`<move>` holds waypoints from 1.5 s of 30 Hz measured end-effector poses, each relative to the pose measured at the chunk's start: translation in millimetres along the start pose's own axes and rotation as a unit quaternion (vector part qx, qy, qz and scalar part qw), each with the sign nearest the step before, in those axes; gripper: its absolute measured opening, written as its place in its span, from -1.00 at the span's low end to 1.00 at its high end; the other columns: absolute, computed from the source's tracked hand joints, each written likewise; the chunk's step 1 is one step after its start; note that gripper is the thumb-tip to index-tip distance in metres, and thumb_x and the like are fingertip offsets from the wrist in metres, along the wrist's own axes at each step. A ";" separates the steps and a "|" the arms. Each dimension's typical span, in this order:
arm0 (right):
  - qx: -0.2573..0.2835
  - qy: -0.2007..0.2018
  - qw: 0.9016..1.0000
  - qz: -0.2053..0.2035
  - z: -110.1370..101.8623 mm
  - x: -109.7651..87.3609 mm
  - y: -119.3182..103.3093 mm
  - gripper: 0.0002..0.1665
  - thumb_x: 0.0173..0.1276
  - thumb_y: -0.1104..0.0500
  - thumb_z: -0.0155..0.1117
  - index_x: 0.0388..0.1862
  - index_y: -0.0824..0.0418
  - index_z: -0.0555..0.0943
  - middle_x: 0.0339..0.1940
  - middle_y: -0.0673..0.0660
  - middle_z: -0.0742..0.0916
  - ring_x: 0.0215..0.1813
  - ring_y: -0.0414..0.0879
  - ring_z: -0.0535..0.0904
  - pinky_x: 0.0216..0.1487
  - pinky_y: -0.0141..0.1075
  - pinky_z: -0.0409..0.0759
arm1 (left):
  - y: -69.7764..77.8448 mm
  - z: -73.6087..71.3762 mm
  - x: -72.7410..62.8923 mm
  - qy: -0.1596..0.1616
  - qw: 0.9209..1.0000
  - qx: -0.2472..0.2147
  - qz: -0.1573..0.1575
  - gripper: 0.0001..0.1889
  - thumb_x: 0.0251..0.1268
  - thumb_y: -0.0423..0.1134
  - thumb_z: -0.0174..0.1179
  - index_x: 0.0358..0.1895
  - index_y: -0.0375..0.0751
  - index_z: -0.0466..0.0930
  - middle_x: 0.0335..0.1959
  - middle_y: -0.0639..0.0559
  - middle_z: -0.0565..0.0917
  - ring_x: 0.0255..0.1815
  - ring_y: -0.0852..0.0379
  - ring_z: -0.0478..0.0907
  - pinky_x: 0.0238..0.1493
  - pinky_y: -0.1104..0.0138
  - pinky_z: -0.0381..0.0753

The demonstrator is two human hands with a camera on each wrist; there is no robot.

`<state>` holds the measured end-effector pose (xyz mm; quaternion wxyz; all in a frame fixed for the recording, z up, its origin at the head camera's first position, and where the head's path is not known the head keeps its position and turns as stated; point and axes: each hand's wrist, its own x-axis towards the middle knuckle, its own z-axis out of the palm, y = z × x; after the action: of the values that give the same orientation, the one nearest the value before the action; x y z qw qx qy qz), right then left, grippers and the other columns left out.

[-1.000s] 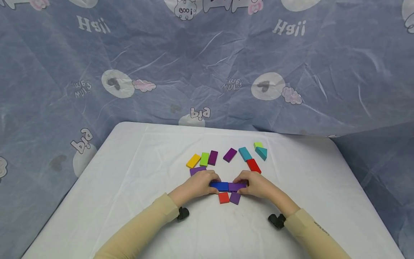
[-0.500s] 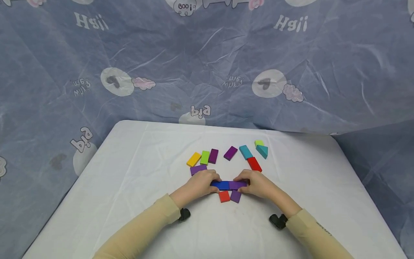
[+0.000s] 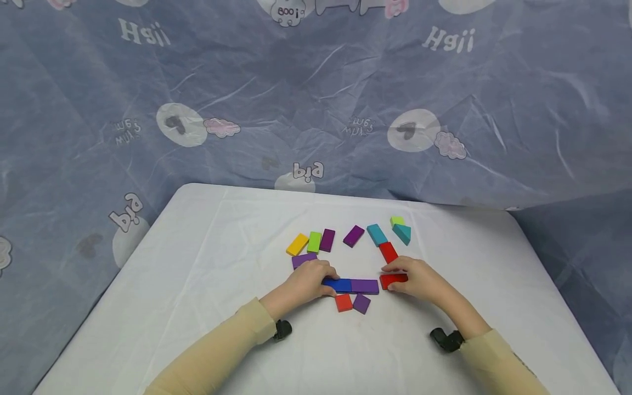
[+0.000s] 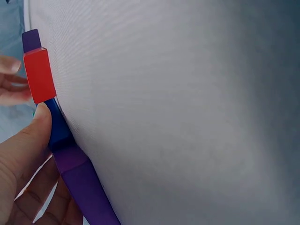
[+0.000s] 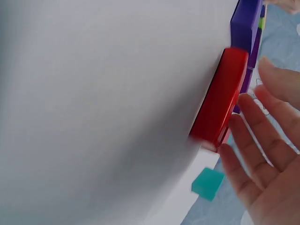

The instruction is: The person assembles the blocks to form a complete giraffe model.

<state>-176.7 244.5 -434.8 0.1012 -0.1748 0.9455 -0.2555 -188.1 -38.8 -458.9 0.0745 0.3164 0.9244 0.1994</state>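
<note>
My left hand (image 3: pixel 311 278) pinches the left end of a blue rectangular block (image 3: pixel 339 285); the left wrist view shows the thumb on its near side, fingers behind. A purple block (image 3: pixel 365 286) lies end to end with the blue one. To its right is a red block (image 3: pixel 393 282), slightly apart. My right hand (image 3: pixel 417 278) is over this red block, its thumb overlapping it in the head view. In the right wrist view its fingers are loosely extended beside the red block (image 5: pixel 220 98). In front lie a small red block (image 3: pixel 343 303) and a small purple block (image 3: pixel 361 303).
Behind the hands, a yellow block (image 3: pixel 297 244), a green block (image 3: pixel 314 242), dark purple blocks (image 3: pixel 327 240) and a teal block (image 3: pixel 377 235) form a loose arc. Another red block (image 3: pixel 388 252) and a teal triangle (image 3: pixel 402 234) lie right. White cloth covers the table (image 3: pixel 197 285).
My right hand has released the purple block and moved right, uncovering its right end and showing a red block beside it. The left hand keeps its place on the blue block.
</note>
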 end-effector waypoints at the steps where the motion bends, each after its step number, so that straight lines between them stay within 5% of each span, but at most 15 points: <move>1: -0.011 -0.003 1.000 0.001 -0.6 -2.5 2.0 -0.57 0.15 0.21 0.50 0.03 0.20 0.70 -0.02 0.16 0.73 0.05 0.10 0.59 0.10 0.04 0.64 | 0.4 0.2 -0.2 -0.001 1.000 0.001 0.000 -0.66 0.17 -0.05 0.41 0.00 -0.07 0.74 -0.20 0.10 0.71 -0.19 0.22 0.58 -0.08 0.45 0.59; 8: -0.025 -0.002 0.999 0.024 1.3 -9.2 12.3 -0.57 0.12 0.27 0.51 0.02 0.24 0.70 -0.12 0.15 0.69 -0.09 0.01 0.56 -0.02 -0.05 0.68 | 2.0 2.6 -0.4 0.000 1.000 0.002 0.001 -0.65 0.16 -0.06 0.42 -0.01 -0.07 0.74 -0.21 0.11 0.71 -0.19 0.23 0.58 -0.08 0.45 0.59; 19: -0.050 0.001 0.997 0.057 7.3 17.6 -4.0 -0.54 0.18 0.29 0.45 0.10 0.32 0.65 -0.10 0.20 0.71 -0.07 0.05 0.59 0.05 -0.01 0.67 | 5.3 2.0 0.8 -0.004 1.000 0.000 -0.003 -0.65 0.16 -0.04 0.41 -0.01 -0.08 0.74 -0.20 0.12 0.70 -0.18 0.24 0.58 -0.08 0.46 0.58; 28: -0.039 -0.002 0.999 0.029 15.7 29.4 -18.7 -0.56 0.27 0.34 0.35 0.15 0.33 0.64 0.07 0.28 0.71 0.08 0.17 0.62 0.12 0.01 0.65 | 4.1 0.8 -0.1 -0.003 1.000 -0.006 -0.008 -0.65 0.16 -0.05 0.42 0.00 -0.08 0.74 -0.22 0.13 0.70 -0.20 0.25 0.56 -0.11 0.47 0.57; 45: -0.018 -0.007 1.000 -0.004 22.0 30.6 -28.9 -0.62 0.31 0.43 0.22 0.11 0.36 0.66 0.06 0.25 0.74 0.19 0.22 0.60 0.19 0.05 0.59 | 2.0 -0.2 -0.8 -0.003 1.000 -0.003 -0.006 -0.65 0.15 -0.05 0.43 0.00 -0.06 0.74 -0.23 0.13 0.69 -0.22 0.27 0.55 -0.13 0.48 0.56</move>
<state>-190.5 199.7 -441.6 0.1039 -0.1822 0.9485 -0.2375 -186.5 -37.9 -457.9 0.0795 0.3115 0.9254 0.2006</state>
